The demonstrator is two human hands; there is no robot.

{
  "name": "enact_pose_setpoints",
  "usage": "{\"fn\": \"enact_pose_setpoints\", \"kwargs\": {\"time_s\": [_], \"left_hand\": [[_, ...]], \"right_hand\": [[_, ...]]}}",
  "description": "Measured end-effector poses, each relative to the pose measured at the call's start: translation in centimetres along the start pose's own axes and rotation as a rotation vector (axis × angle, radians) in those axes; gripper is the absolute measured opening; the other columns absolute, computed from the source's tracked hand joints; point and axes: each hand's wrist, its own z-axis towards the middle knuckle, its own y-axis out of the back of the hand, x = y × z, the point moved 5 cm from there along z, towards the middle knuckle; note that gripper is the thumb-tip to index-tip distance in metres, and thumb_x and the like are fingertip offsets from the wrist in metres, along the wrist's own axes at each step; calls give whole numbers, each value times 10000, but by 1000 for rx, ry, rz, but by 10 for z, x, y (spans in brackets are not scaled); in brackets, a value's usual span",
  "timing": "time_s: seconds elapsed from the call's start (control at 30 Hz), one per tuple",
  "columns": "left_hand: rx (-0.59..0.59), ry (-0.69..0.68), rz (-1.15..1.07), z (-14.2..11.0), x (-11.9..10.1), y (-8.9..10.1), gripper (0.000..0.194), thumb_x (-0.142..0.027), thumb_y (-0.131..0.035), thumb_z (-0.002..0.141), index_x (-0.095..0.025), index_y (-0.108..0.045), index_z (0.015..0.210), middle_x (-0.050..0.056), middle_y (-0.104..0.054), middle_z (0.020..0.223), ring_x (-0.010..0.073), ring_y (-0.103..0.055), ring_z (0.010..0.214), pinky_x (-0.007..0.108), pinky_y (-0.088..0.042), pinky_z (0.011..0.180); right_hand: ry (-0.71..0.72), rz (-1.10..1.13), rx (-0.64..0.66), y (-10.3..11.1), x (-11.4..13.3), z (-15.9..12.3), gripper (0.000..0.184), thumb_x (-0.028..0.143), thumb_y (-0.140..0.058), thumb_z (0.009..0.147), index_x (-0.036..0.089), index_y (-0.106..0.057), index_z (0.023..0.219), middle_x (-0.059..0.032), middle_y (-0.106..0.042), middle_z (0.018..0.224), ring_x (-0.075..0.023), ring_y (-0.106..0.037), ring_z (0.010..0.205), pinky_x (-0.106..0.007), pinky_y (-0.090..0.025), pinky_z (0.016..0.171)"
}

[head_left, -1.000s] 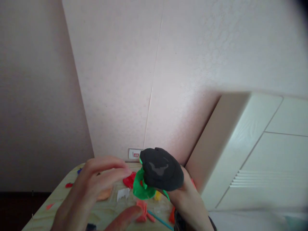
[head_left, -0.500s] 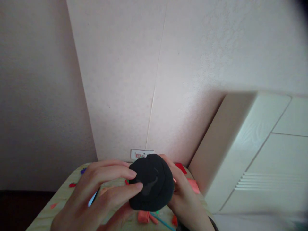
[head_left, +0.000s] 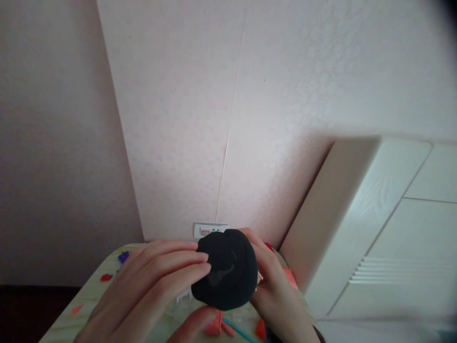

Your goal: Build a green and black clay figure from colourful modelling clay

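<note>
Above the table point(head_left: 80, 293), I see a black disc point(head_left: 228, 271) between two hands. The right hand point(head_left: 273, 274) grips its right side, fingers partly hidden behind; the left hand point(head_left: 153, 286) curves half open, fingertips against its left side.

Dim, soft indoor light, with muted colours and gentle shadows.
The patterned wall point(head_left: 178, 119) is palest through its middle, while the side wall point(head_left: 53, 143) falls into grey shade and the floor point(head_left: 32, 314) is nearly black; the light seems to come from the right, its source out of frame. The cabinet point(head_left: 385, 190) shows a mild sheen on its front, a shaded side and a blurry shadow on the wall beside it. The black disc point(head_left: 226, 274) keeps little surface detail beyond a dull grey gleam. A dark smudge blots the upper right corner, and the lower right edge looks smeared.
</note>
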Motion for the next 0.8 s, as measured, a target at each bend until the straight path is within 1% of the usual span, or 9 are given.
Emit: {"fn": "enact_pose_setpoints", "kwargs": {"time_s": [0.17, 0.23, 0.33, 0.4, 0.47, 0.53, 0.63, 0.8], "left_hand": [[20, 56, 33, -3, 2, -3, 423, -458, -607, 755, -267, -546, 1127, 39, -645, 1032, 246, -590, 983, 392, -505, 857], [34, 80, 66, -3, 3, -5, 395, -458, -595, 764, -257, -563, 1102, 46, -644, 1033, 243, -603, 953, 380, -521, 821], [46, 102, 115, -3, 7, -7, 304, -379, -580, 796, -251, -575, 1071, 39, -652, 1017, 211, -623, 910, 335, -524, 808], [75, 108, 115, -5, 12, -10, 319, -375, -572, 796, -243, -569, 1087, 37, -661, 1013, 197, -638, 890, 303, -527, 806], [123, 130, 110, -6, 17, -12, 336, -400, -560, 794, -242, -569, 1090, 30, -676, 1004, 190, -656, 863, 266, -541, 760], [152, 170, 124, -7, 23, -14, 329, -421, -554, 793, -246, -578, 1070, 20, -695, 973, 184, -674, 823, 242, -552, 704], [174, 221, 139, -5, 27, -17, 298, -444, -527, 808, -249, -608, 1018, 14, -716, 913, 186, -687, 784, 239, -559, 667], [265, 320, 93, -6, 35, -25, 314, -455, -475, 833, -246, -656, 983, 32, -725, 907, 195, -694, 784, 240, -572, 624]], "right_hand": [[-30, -29, 16, 0, 2, -1, 334, 10, -556, 728, 235, -649, 957, -34, -586, 1011, -166, -550, 958, -261, -458, 819], [-71, -63, 22, -1, 3, -1, 299, 19, -565, 730, 228, -640, 930, -32, -581, 1015, -168, -542, 982, -266, -446, 852], [-133, -105, 24, -2, 3, -1, 190, 69, -583, 747, 212, -621, 866, -38, -576, 1033, -177, -538, 1004, -279, -433, 882], [-174, -115, 41, -4, 2, -2, 125, 97, -586, 759, 200, -607, 826, -47, -574, 1038, -183, -542, 1002, -285, -434, 881], [-202, -120, 59, -7, -1, -3, 96, 109, -581, 767, 194, -598, 808, -53, -578, 1031, -185, -550, 990, -289, -439, 867], [-208, -141, 66, -10, -4, -4, 92, 115, -584, 766, 195, -597, 808, -50, -584, 1022, -182, -557, 976, -286, -444, 852], [-192, -201, 67, -13, -5, -6, 93, 124, -588, 769, 201, -607, 817, -38, -600, 990, -172, -567, 944, -272, -447, 828], [-193, -248, 48, -20, -6, -7, 46, 183, -574, 808, 189, -608, 778, -41, -623, 895, -171, -578, 868, -254, -443, 742]]}}
